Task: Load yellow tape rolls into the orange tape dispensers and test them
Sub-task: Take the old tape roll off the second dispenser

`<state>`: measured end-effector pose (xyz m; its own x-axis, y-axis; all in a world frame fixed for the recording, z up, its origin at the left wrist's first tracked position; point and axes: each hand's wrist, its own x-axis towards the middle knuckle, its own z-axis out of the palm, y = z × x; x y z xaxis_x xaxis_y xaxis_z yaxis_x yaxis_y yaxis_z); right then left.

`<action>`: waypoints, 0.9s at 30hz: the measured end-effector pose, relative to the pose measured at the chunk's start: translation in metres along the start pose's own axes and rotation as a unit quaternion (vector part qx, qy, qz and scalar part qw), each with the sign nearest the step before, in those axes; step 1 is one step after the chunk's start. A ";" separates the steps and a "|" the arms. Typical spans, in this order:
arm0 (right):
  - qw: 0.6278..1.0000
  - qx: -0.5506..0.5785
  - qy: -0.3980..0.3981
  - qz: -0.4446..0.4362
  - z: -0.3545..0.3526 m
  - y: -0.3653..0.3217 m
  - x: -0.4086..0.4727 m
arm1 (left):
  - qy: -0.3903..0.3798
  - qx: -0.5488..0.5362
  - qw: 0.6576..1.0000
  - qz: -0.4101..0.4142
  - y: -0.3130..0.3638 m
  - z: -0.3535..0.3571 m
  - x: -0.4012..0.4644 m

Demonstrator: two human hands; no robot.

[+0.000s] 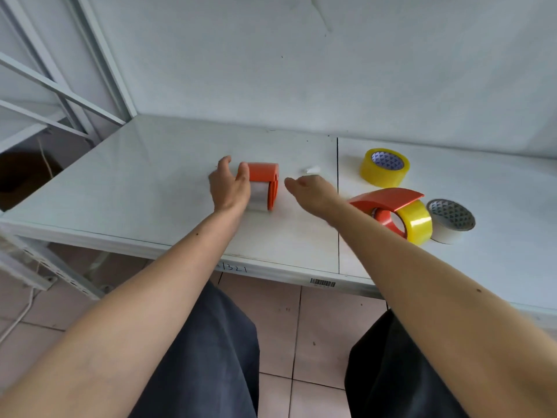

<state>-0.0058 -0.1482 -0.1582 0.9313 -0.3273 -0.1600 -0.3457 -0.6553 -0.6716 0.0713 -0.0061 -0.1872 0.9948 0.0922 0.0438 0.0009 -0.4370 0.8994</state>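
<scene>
An orange tape dispenser (265,179) holding a pale, clear-looking roll stands on the white table (150,176). My left hand (229,184) touches its left side, thumb on the orange top, fingers spread. My right hand (310,191) hovers just right of it, fingers apart, holding nothing. A second orange dispenser (388,203) loaded with a yellow tape roll (417,221) lies to the right. A loose yellow tape roll (384,167) stands behind it.
A white tape roll (450,221) lies at the right beside the loaded dispenser. A small white scrap (312,169) lies behind my right hand. A seam (337,206) splits the tabletop. Metal shelf framing (60,86) rises on the left. My knees are under the table's front edge.
</scene>
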 end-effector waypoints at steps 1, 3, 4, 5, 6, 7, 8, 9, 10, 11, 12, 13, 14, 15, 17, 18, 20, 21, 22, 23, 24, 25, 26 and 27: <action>0.997 0.069 -0.008 0.012 0.008 -0.003 0.001 | -0.026 -0.023 0.998 -0.049 0.000 0.000 0.002; 0.982 0.186 -0.005 0.034 0.023 -0.006 0.010 | -0.040 -0.058 0.992 -0.104 -0.005 0.002 0.005; 0.974 0.224 -0.002 0.037 0.029 -0.008 0.013 | -0.037 -0.077 0.990 -0.111 -0.008 0.003 0.006; 0.968 0.249 0.000 0.035 0.033 -0.009 0.015 | -0.037 -0.097 0.988 -0.112 -0.007 0.005 0.005; 0.963 0.269 0.004 0.029 0.036 -0.009 0.019 | -0.039 -0.122 0.986 -0.111 -0.006 0.008 0.005; 0.958 0.286 0.011 0.023 0.039 -0.007 0.024 | -0.037 -0.139 0.983 -0.113 -0.003 0.010 0.003; 0.952 0.304 0.021 0.015 0.040 -0.005 0.029 | -0.030 -0.159 0.981 -0.108 -0.002 0.014 0.003; 0.948 0.316 0.034 0.009 0.040 -0.001 0.032 | -0.025 -0.181 0.977 -0.106 -0.002 0.016 0.003; 0.945 0.325 0.042 0.006 0.039 0.000 0.033 | -0.023 -0.207 0.972 -0.106 -0.003 0.019 0.004; 0.942 0.333 0.044 0.005 0.038 0.002 0.033 | -0.024 -0.230 0.967 -0.110 -0.003 0.021 0.002; 0.939 0.342 0.041 0.002 0.038 0.005 0.033 | -0.028 -0.247 0.962 -0.117 -0.004 0.023 0.002; 0.934 0.356 0.039 0.002 0.038 0.007 0.032 | -0.034 -0.260 0.957 -0.126 -0.005 0.024 0.001; 0.928 0.371 0.036 0.004 0.037 0.010 0.030 | -0.040 -0.276 0.951 -0.132 -0.007 0.027 0.000; 0.922 0.386 0.034 0.008 0.036 0.014 0.028 | -0.046 -0.296 0.945 -0.135 -0.007 0.030 -0.002; 0.911 0.411 0.032 0.012 0.035 0.022 0.025 | -0.056 -0.330 0.931 -0.143 -0.005 0.037 -0.007; 0.907 0.419 0.041 0.013 0.036 0.026 0.024 | -0.062 -0.348 0.924 -0.149 -0.005 0.039 -0.010; 0.902 0.424 0.073 0.022 0.038 0.030 0.023 | -0.075 -0.398 0.899 -0.168 -0.004 0.042 -0.014; 0.898 0.428 0.092 0.037 0.040 0.032 0.023 | -0.083 -0.431 0.880 -0.183 -0.003 0.043 -0.016; 0.892 0.437 0.105 0.058 0.042 0.034 0.025 | -0.091 -0.469 0.856 -0.198 -0.002 0.044 -0.017; 0.885 0.444 0.108 0.086 0.044 0.034 0.027 | -0.099 -0.503 0.832 -0.209 -0.001 0.045 -0.017; 0.879 0.454 0.099 0.109 0.044 0.033 0.027 | -0.108 -0.533 0.811 -0.215 -0.002 0.046 -0.018; 0.865 0.480 0.081 0.121 0.044 0.032 0.029 | -0.117 -0.554 0.796 -0.215 -0.002 0.047 -0.018; 0.838 0.528 0.056 0.124 0.042 0.032 0.030 | -0.125 -0.568 0.785 -0.213 -0.002 0.048 -0.018; 0.803 0.583 0.031 0.121 0.041 0.031 0.030 | -0.132 -0.577 0.777 -0.212 -0.003 0.049 -0.019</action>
<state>0.0160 -0.1507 -0.2135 0.8332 -0.4060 -0.3754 -0.1389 0.5034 -0.8528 0.0578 -0.0502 -0.2117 0.9163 -0.2445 -0.3171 0.3940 0.6913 0.6056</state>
